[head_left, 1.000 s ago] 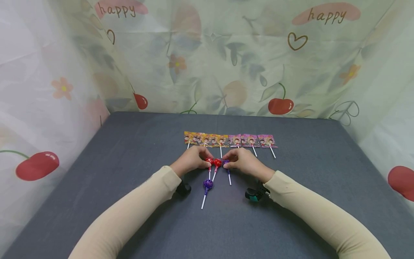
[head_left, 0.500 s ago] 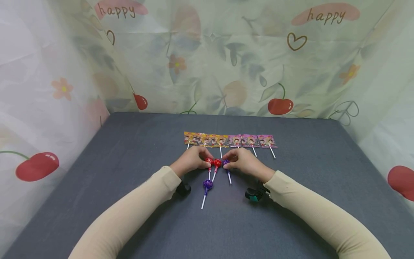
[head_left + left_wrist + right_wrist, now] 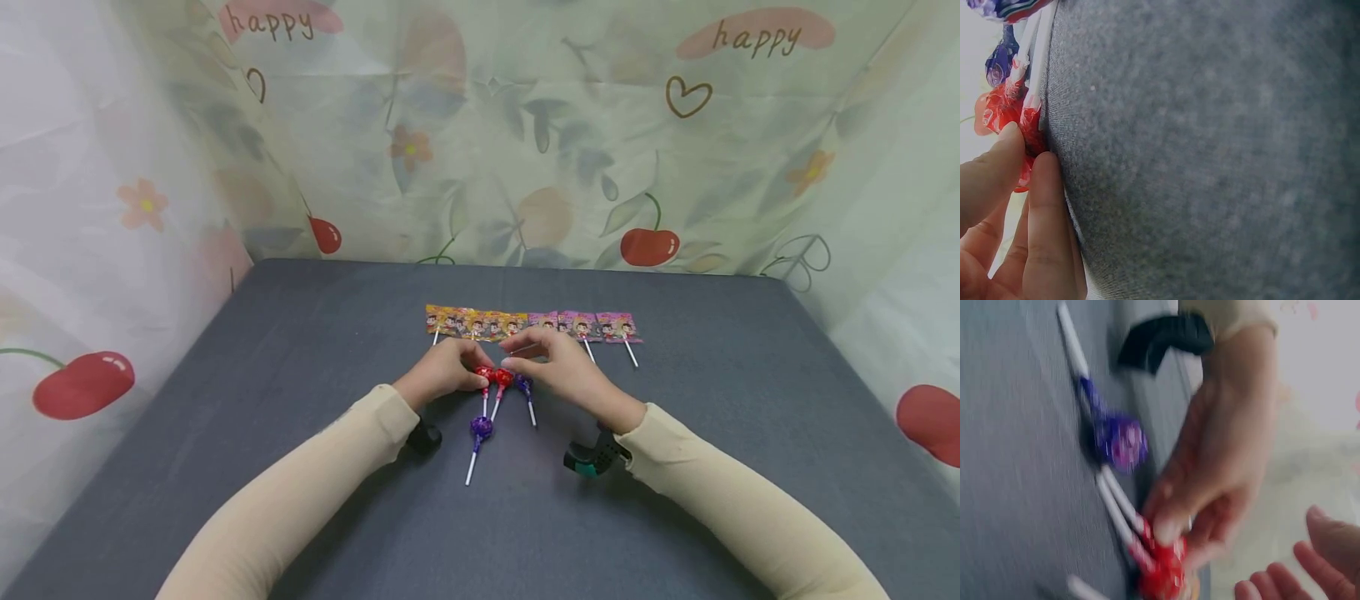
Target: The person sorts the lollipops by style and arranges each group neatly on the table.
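Observation:
Two red lollipops lie side by side, heads touching, in the middle of the table. My left hand (image 3: 444, 367) pinches the left red lollipop (image 3: 1031, 128) between thumb and finger. Against it lies the right red lollipop (image 3: 503, 379). A purple lollipop (image 3: 524, 387) sits just right of them, its head partly hidden beneath my right hand (image 3: 561, 368). That hand hovers above with thumb and fingers apart, holding nothing. Nearer the person, another purple lollipop (image 3: 482, 428) has its head at the ends of the red lollipops' sticks; it shows large in the right wrist view (image 3: 1121, 442).
Behind the hands runs a row of flat-wrapped lollipops, yellow packets (image 3: 454, 320) on the left and pink packets (image 3: 617, 326) on the right, sticks toward the person. The dark grey table (image 3: 315, 333) ends at a patterned curtain (image 3: 480, 167).
My right hand has let go of the right purple lollipop and lifted slightly up and left, its thumb and fingers parting. My left hand stays on the red lollipop.

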Motion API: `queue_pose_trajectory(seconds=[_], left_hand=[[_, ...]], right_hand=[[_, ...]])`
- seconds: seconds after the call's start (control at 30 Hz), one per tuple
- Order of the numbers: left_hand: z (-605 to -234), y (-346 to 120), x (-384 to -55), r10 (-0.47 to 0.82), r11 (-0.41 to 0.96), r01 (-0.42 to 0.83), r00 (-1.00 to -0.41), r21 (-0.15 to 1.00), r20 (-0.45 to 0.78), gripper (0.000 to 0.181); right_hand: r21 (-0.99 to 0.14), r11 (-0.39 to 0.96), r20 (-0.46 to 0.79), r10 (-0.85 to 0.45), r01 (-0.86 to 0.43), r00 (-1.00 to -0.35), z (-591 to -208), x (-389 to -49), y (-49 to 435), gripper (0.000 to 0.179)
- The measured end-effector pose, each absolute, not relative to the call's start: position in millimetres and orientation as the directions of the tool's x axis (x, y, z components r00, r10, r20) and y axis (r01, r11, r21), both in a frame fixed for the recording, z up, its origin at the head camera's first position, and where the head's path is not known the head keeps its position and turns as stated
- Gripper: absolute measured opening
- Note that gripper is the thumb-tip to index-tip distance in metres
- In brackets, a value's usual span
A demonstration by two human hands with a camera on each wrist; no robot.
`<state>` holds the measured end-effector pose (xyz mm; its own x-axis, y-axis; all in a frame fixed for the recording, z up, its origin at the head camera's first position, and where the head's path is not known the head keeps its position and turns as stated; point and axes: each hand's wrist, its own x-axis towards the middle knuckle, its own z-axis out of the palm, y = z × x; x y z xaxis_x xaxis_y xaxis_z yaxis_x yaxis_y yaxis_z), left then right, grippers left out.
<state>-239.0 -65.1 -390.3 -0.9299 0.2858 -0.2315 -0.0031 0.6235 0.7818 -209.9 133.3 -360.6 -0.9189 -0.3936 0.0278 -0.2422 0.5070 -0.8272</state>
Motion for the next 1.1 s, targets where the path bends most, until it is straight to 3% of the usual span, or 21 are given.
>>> queue_pose_trajectory(seconds=[0.37,0.67,1.1], left_hand=[[-390,-65,-237,0.295,0.63,0.038,-0.936,0.776,-0.193,0.016],[-388,-66,-237,0.288,0.62,0.011,-0.934,0.785,-0.214,0.017],[-390,-66,-238,0.292,0.619,0.016,-0.933,0.785,-0.211,0.016]], right_hand=[[-0.834,0.454,0.051,-0.504,-0.314,-0.862,-381,-182,114,0.026],[-0.788,0.522,-0.023,-0.556,-0.328,-0.831,-396,-173,107,0.025],[-0.741,0.564,-0.024,-0.565,-0.364,-0.825,-397,-173,101,0.018]])
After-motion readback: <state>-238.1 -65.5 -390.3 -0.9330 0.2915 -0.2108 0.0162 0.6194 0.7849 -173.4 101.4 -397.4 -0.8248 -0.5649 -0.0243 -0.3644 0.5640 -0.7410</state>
